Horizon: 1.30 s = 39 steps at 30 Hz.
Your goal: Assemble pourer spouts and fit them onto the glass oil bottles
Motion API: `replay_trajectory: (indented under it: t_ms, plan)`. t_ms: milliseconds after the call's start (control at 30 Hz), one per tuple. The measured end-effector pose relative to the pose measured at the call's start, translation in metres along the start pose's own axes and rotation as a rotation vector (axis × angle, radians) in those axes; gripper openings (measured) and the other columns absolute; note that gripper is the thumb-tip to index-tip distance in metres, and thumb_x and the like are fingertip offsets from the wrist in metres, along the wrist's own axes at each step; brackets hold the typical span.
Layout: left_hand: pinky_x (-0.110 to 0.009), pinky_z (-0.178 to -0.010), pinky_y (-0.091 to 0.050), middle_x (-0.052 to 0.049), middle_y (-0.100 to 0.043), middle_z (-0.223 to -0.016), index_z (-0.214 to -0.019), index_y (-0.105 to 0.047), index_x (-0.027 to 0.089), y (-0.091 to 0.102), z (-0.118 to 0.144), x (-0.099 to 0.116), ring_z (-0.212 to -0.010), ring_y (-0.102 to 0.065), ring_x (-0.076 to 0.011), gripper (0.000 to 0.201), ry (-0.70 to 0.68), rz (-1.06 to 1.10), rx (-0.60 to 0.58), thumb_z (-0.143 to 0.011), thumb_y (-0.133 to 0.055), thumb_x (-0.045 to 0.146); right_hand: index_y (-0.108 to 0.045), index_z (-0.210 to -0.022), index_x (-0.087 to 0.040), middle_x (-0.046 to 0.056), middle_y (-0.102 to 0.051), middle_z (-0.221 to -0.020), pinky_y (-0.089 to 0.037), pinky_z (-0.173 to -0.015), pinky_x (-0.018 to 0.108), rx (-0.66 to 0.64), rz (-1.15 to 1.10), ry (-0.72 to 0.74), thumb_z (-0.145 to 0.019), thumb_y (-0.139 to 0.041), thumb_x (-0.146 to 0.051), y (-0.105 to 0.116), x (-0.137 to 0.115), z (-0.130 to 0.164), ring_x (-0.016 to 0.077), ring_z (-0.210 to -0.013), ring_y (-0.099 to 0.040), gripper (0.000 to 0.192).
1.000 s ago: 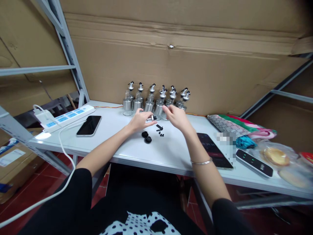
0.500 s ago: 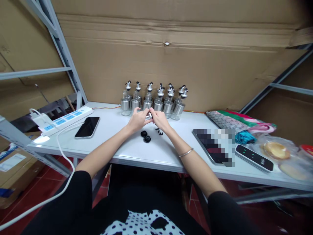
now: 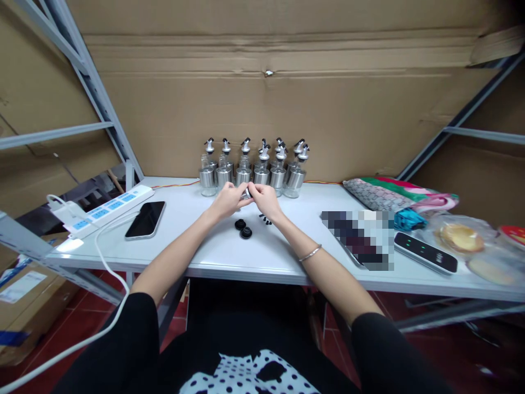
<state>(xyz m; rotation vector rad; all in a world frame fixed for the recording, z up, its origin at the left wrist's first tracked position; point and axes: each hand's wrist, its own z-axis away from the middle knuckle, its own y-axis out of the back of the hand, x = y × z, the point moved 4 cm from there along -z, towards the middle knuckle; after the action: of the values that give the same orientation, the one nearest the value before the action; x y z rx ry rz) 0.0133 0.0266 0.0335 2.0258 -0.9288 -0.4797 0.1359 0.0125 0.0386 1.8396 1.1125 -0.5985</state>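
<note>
The right hand (image 3: 266,198) has come in to meet the left hand (image 3: 226,200); both grips pinch one small silver metal pourer spout (image 3: 246,193), mostly hidden, above the white tabletop (image 3: 283,251).

Black short sleeves (image 3: 123,350) cover both upper arms, forearms bare. A thin silver bangle (image 3: 310,253) circles the right wrist. Down in the lap, white fabric with black polka dots (image 3: 246,377).

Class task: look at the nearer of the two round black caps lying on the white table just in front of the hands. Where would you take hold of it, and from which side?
Pinch the black cap across its round rim, coming straight down from above. It lies flat and low on the white table, so only its edge offers a hold. Its twin sits close behind, so probably set fingers left and right.
</note>
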Motion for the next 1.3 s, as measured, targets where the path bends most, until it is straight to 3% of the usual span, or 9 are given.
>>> replay_trajectory:
  t_ms: [133,267,467,733,900,1000,1133,1200,1300]
  plan:
    - [-0.032,-0.083,-0.037,0.0,-0.064,-0.07,-0.099,-0.053,0.015,0.002,0.002,0.004,-0.061,-0.057,-0.0152,0.028,0.003,0.01,0.075,-0.088,-0.052,0.04,-0.038,-0.053,-0.02,-0.002,-0.035,-0.052,-0.025,-0.053,0.026,0.011,0.032,0.082,-0.082,-0.037,-0.046,0.001,-0.005,0.001,0.0112,-0.053,-0.033,0.039]
    - [-0.033,-0.082,-0.035,-0.005,-0.066,-0.081,-0.109,-0.052,0.011,0.003,0.004,0.012,-0.067,-0.06,-0.0163,0.035,0.022,-0.027,0.153,-0.092,-0.047,0.041,-0.04,-0.052,-0.019,-0.002,-0.035,-0.051,-0.023,-0.052,0.026,0.041,0.037,0.083,-0.079,-0.038,-0.042,0.005,-0.005,0.0,0.0106,-0.052,-0.031,0.035]
    - [-0.032,-0.083,-0.035,-0.002,-0.063,-0.072,-0.101,-0.057,0.012,0.007,0.002,0.011,-0.062,-0.053,-0.0143,0.042,-0.038,0.038,0.103,-0.093,-0.042,0.051,-0.032,-0.045,-0.02,-0.003,-0.026,-0.046,-0.019,-0.049,0.027,0.035,-0.01,0.036,-0.078,-0.039,-0.043,0.006,0.001,-0.002,0.009,-0.048,-0.026,0.041]
    - [-0.025,-0.061,-0.034,0.003,-0.045,-0.057,-0.067,-0.049,0.017,0.017,-0.003,0.011,-0.057,-0.041,-0.0114,0.055,0.097,0.438,0.094,-0.082,-0.042,0.069,-0.024,-0.048,-0.021,-0.004,-0.02,-0.05,-0.017,-0.049,0.027,0.139,-0.147,0.006,-0.082,-0.04,-0.054,0.007,-0.011,0.009,0.0081,-0.05,-0.021,0.05]
    - [-0.022,-0.047,-0.028,0.005,-0.042,-0.047,-0.061,-0.043,0.017,0.012,-0.001,0.019,-0.044,-0.036,-0.0074,0.058,0.289,0.919,0.002,-0.075,-0.048,0.073,-0.025,-0.047,-0.021,-0.004,-0.022,-0.05,-0.018,-0.049,0.026,0.217,-0.174,0.056,-0.083,-0.039,-0.059,0.009,-0.017,0.013,0.008,-0.049,-0.021,0.054]
    - [-0.022,-0.043,-0.027,0.008,-0.035,-0.04,-0.06,-0.045,0.017,0.007,-0.001,0.023,-0.037,-0.03,-0.0055,0.059,0.362,1.207,-0.052,-0.069,-0.055,0.074,-0.027,-0.047,-0.021,-0.004,-0.023,-0.047,-0.021,-0.049,0.027,0.27,-0.123,0.129,-0.086,-0.038,-0.055,0.011,-0.02,0.015,0.0083,-0.046,-0.023,0.053]
    - [-0.025,-0.05,-0.038,0.011,-0.017,-0.036,-0.049,-0.035,0.019,0.002,0.001,0.026,-0.033,-0.019,-0.0031,0.059,0.448,1.487,-0.118,-0.074,-0.056,0.068,-0.028,-0.047,-0.021,-0.004,-0.031,-0.04,-0.032,-0.059,0.028,0.323,0.033,0.379,-0.091,-0.033,-0.04,0.012,-0.03,0.018,0.0094,-0.044,-0.03,0.048]
    - [-0.029,-0.059,-0.044,0.011,-0.013,-0.035,-0.045,-0.027,0.02,-0.001,0.002,0.029,-0.033,-0.019,-0.0039,0.061,0.478,1.548,-0.193,-0.08,-0.049,0.066,-0.026,-0.048,-0.022,-0.004,-0.033,-0.04,-0.033,-0.064,0.03,0.351,0.121,0.511,-0.091,-0.033,-0.037,0.014,-0.033,0.019,0.0102,-0.044,-0.032,0.047]
    - [-0.031,-0.063,-0.045,0.01,-0.017,-0.037,-0.052,-0.038,0.02,-0.001,0.002,0.031,-0.034,-0.025,-0.0066,0.058,0.453,1.492,-0.228,-0.084,-0.039,0.067,-0.028,-0.049,-0.022,-0.003,-0.036,-0.044,-0.033,-0.065,0.031,0.336,0.187,0.58,-0.092,-0.032,-0.04,0.018,-0.031,0.016,0.0114,-0.046,-0.035,0.046]
